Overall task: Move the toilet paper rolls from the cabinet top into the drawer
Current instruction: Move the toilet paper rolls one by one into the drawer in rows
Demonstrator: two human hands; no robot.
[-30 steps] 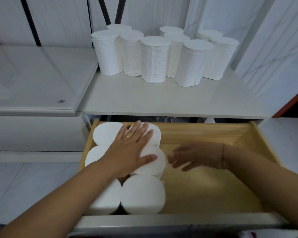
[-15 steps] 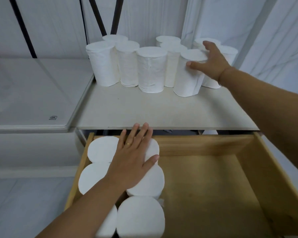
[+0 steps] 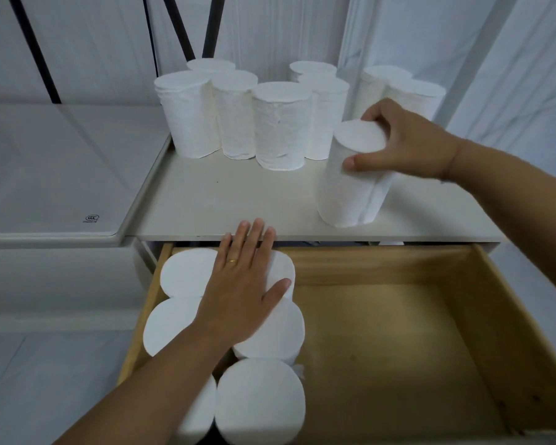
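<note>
Several white toilet paper rolls [image 3: 281,126] stand upright in a cluster at the back of the white cabinet top [image 3: 225,203]. My right hand [image 3: 402,141] grips one roll [image 3: 350,184] around its top, tilted, near the cabinet's front right. Below, the wooden drawer [image 3: 398,342] is pulled out. Several rolls [image 3: 260,403] stand on end along its left side. My left hand [image 3: 241,290] lies flat, fingers spread, on top of those rolls.
A white glossy surface [image 3: 55,175] adjoins the cabinet on the left, a little higher. White panelled walls rise behind and to the right. The right half of the drawer floor shows bare wood. Pale floor tiles lie at lower left.
My right hand rose out of the drawer, reached the cluster on the cabinet top, closed on one roll and pulled it toward the front edge. My left hand stayed on the drawer rolls.
</note>
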